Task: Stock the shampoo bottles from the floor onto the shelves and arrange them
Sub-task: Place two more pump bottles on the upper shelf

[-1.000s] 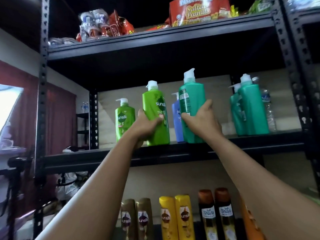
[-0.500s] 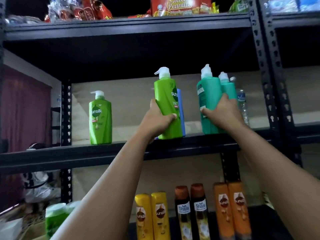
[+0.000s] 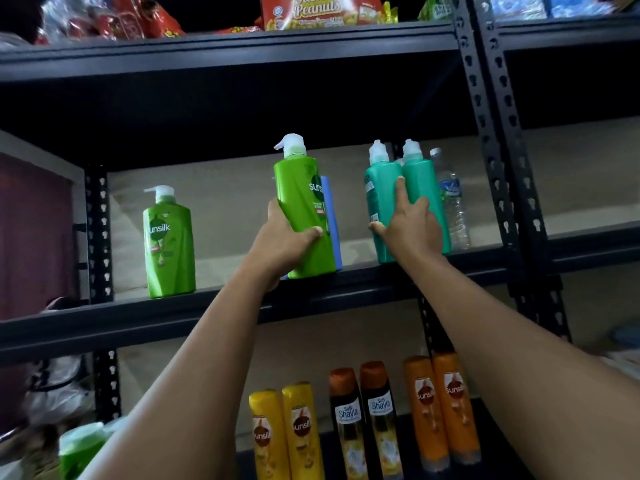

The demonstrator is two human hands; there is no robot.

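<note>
Blue bottle mostly hidden behind the green bottle.

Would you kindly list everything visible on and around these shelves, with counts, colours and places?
Green pump bottles: two, middle shelf; one stands alone at left, one gripped.
Blue bottle: one, behind the gripped green one.
Teal pump bottles: at least two, middle shelf, right.
Water bottle: one, clear, beside the teal ones.
Yellow bottles: two, lower shelf.
Brown-capped bottles: two, lower shelf.
Orange bottles: two, lower shelf.
Peanut pack: red, top shelf.
Left hand: grips green bottle.
Right hand: fingers on teal bottles.
</note>
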